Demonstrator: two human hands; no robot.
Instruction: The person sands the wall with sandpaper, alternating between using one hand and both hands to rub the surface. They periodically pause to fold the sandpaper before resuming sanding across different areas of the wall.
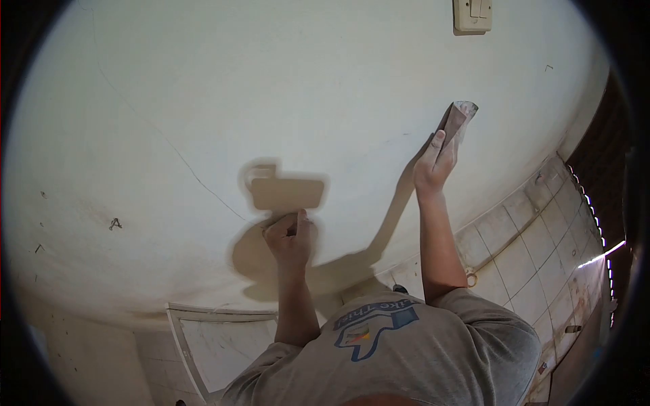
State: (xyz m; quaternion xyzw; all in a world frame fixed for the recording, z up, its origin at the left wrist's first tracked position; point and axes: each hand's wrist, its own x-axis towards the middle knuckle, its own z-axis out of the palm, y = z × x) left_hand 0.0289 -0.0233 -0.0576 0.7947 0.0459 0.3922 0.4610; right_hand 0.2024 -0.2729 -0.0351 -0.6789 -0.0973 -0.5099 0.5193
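In front of me is a pale painted wall [365,81]. A thin dark crack [179,154] slants down it toward my left hand. My left hand [290,240] is close to the wall at the crack's lower end, with most fingers curled in and one pointing up. A dark patch shows between its fingers, and I cannot tell whether it is an object or shadow. Off to the right and higher up, my right hand [435,162] grips a bent sheet of sandpaper [457,122], brown with a dusty, whitish edge. Its thumb lies along the sheet.
A light switch [472,15] is fixed at the top right. Small nails or hooks [115,222] stick out at the left. Below are a white-framed panel [223,348] and stained wall tiles [525,243]. Shadows of my head and arms fall on the wall.
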